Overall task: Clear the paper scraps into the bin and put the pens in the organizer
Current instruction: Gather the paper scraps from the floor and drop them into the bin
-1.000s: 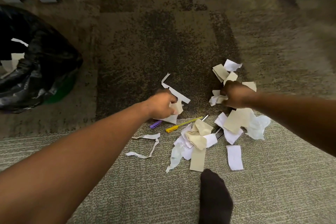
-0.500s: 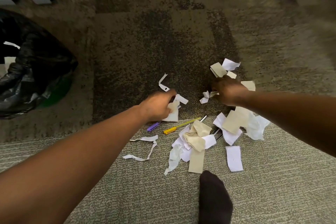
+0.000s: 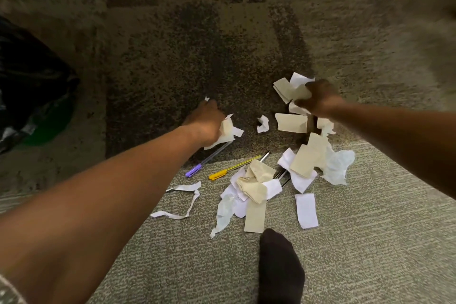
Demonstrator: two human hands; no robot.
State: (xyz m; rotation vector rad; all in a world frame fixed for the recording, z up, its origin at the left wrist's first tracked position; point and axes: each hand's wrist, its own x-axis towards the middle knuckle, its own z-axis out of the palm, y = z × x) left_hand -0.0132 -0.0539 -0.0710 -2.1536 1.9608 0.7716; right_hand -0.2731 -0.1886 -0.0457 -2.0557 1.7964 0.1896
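Carpeted floor (image 3: 370, 242): the left hand (image 3: 206, 122) has its grip clenched on paper scraps (image 3: 228, 131); the right hand (image 3: 319, 99) grasps others (image 3: 287, 89); pens (image 3: 233, 168) lie just beside, untouched.

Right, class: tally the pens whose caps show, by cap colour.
Purple-capped pen: 1
Yellow-capped pen: 1
Total: 2
More pens lie partly under the scraps; their caps and number cannot be told.

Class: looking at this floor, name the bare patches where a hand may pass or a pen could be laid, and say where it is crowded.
Free: the dark carpet beyond both hands, and the pale carpet right of the black sock. Crowded: the scrap pile over the pens, between yellow pen and tissue.
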